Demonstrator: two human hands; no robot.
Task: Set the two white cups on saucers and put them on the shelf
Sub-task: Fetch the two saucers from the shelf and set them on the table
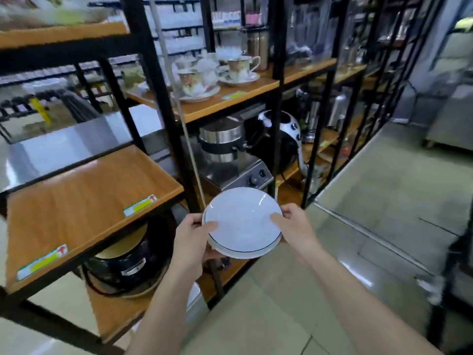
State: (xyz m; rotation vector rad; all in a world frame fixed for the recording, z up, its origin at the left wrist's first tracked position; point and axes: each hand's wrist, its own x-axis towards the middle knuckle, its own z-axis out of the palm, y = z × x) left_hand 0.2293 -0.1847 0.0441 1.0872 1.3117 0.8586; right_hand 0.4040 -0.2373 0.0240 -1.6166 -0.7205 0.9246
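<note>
A: Two white saucers (242,224), we think, stacked with dark rim lines; a second edge peeks out under the top one, though the blur keeps us from being sure of the count. We hold them in the air in front of the shelving, above the tiled floor (384,201).

B: Grip? We note the left hand (194,233) clasping the left rim, thumb on top, fingers curled beneath. The right hand (291,226) pinches the right rim the same way, thumb lying on the upper face.

A: Outward, then. We see a bare wooden shelf (84,208) just left of the stack, with price labels (140,205) along its front edge. Below it sits a black round appliance (125,262).

B: Further back, on a higher shelf, we log flowered cups on saucers (240,67). Under that, a steel machine with knobs (230,155). No white cups that we can make out.
</note>
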